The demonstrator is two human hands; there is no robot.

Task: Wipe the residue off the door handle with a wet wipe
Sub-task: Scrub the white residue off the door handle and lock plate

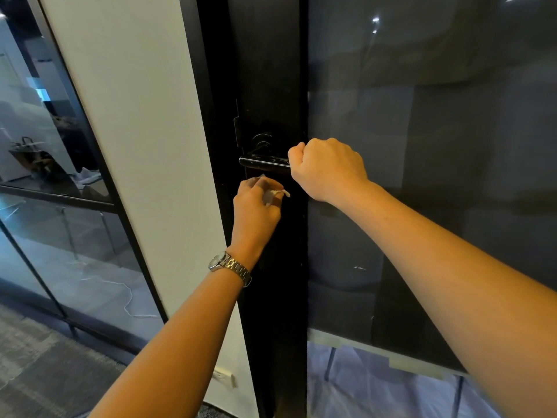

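A black lever door handle (262,162) juts out horizontally from the dark door stile (271,86). My right hand (327,170) grips the handle's right end with curled fingers. Just below the handle, my left hand (256,209) holds a small crumpled white wet wipe (275,194) between its fingers. The wipe sits a little under the handle and does not touch it. A round black lock piece (261,141) sits above the handle.
The door's dark glass pane (422,176) fills the right side. A white wall panel (135,146) stands left of the door frame, with a glass partition (45,206) beyond it. Grey carpet (36,372) covers the floor at lower left.
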